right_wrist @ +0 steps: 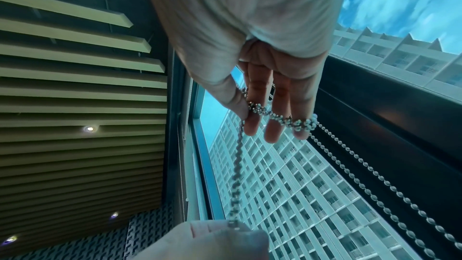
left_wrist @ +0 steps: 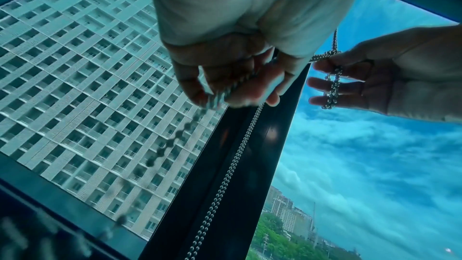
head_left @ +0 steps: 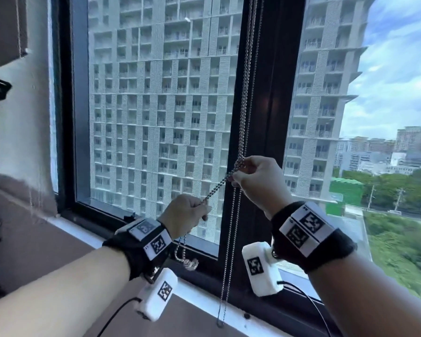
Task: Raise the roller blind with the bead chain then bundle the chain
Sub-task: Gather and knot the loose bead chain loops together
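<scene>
A metal bead chain [head_left: 244, 113] hangs down the dark window frame from above. My right hand [head_left: 253, 176] pinches a gathered bunch of it between thumb and forefinger, with strands looped across the other fingers [right_wrist: 280, 118]. From that hand a doubled length [head_left: 216, 187] runs down-left to my left hand [head_left: 187, 214], whose fingers curl round it [left_wrist: 232, 86]. A short loop with a connector [head_left: 190, 263] dangles below the left hand. The roller blind itself is out of view above.
Two more chain strands [head_left: 230, 251] hang free down the dark mullion [head_left: 272, 117] to the white sill [head_left: 204, 300]. Window glass lies close behind both hands. A wall and ledge [head_left: 22, 203] are on the left.
</scene>
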Action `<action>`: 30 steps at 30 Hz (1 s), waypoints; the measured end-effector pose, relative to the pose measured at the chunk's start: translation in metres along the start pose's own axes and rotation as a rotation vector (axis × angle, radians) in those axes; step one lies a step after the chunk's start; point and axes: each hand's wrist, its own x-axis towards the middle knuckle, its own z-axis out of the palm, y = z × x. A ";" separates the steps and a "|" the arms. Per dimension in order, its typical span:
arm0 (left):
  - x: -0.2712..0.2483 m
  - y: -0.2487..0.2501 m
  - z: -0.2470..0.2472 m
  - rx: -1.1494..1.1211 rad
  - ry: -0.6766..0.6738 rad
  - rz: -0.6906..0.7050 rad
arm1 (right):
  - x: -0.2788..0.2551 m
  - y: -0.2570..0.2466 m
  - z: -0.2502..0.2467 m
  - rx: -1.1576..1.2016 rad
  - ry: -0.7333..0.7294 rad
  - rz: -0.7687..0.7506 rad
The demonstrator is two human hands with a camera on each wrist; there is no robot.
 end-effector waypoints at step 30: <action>-0.002 0.037 0.031 -0.514 0.114 -0.019 | 0.003 0.003 -0.006 -0.110 0.081 -0.191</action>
